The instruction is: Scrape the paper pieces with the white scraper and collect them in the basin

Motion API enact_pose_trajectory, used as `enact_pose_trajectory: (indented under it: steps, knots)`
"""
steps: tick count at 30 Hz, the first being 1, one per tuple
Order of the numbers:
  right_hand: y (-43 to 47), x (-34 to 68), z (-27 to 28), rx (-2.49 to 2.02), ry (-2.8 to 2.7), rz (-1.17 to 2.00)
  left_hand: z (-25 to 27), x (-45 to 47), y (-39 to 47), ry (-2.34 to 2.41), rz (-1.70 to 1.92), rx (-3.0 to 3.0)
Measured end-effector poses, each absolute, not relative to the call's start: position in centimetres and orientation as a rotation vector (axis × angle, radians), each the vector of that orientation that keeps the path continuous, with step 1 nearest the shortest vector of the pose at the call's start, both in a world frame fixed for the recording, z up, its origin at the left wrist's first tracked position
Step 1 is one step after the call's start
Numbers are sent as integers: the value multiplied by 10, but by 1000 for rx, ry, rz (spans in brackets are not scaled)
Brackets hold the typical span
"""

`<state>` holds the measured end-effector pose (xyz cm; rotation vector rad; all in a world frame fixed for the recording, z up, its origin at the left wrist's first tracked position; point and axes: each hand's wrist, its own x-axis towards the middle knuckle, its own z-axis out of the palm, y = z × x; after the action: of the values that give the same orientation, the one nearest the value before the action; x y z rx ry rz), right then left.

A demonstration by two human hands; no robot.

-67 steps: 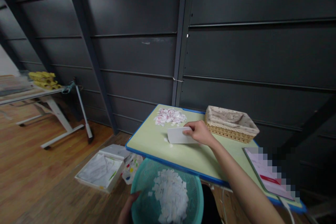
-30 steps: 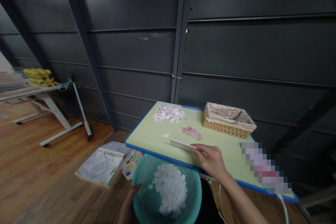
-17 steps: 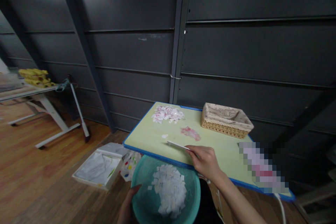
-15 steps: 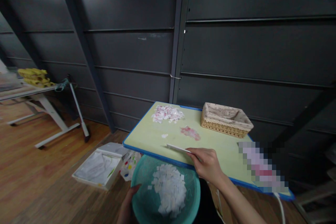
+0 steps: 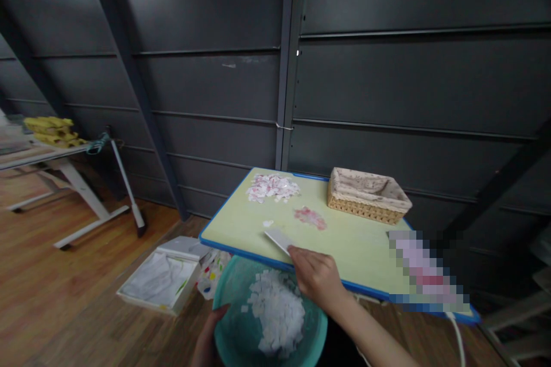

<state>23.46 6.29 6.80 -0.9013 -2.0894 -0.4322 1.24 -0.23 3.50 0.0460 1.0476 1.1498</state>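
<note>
My left hand (image 5: 212, 330) grips the left rim of a teal plastic basket (image 5: 235, 298), which holds a heap of small white square pieces (image 5: 278, 309). My right hand (image 5: 316, 275) is closed on a thin, flat white card-like strip (image 5: 278, 238), tilted with its far end low over the yellow-green board (image 5: 241, 229). Just beyond the strip's tip lies a small white scrap (image 5: 267, 223). Farther back are a reddish, pinkish patch of pieces (image 5: 310, 218) and a pile of white and pink pieces (image 5: 272, 186).
A cloth-lined wicker basket (image 5: 365, 203) stands at the board's back right. A pixelated object (image 5: 426, 272) lies at the right edge, with a white cable (image 5: 458, 338) below. An open white box (image 5: 159, 275) sits on the floor at left. Dark wall panels (image 5: 206, 86) rise behind.
My right hand has moved left and a little nearer, turning the strip so that its flat face shows more. My left hand stays on the basket rim.
</note>
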Motion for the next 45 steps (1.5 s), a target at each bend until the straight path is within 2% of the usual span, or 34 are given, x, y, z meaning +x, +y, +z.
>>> enact_pose_trajectory:
  steps: [9,12,17,28,37,45]
  knots:
    - [91,268,69,-1351,-1811,-627,34,7,0,1056,1102,-49]
    - [103,269,86,-1347,-1689,-483,36,9,-1,1132,1175,24]
    - [115,250,102,-1224,-1817,-121,39,7,-3,1095,1168,-30]
    - [93,258,97,-1141,-1943,237,47,2,-1,1061,1179,-56]
    - [93,256,87,-1142,-1862,153,33,4,-3,929,1205,-18]
    - [79,252,92,-1080,-1961,346,37,2,-2,964,1198,5]
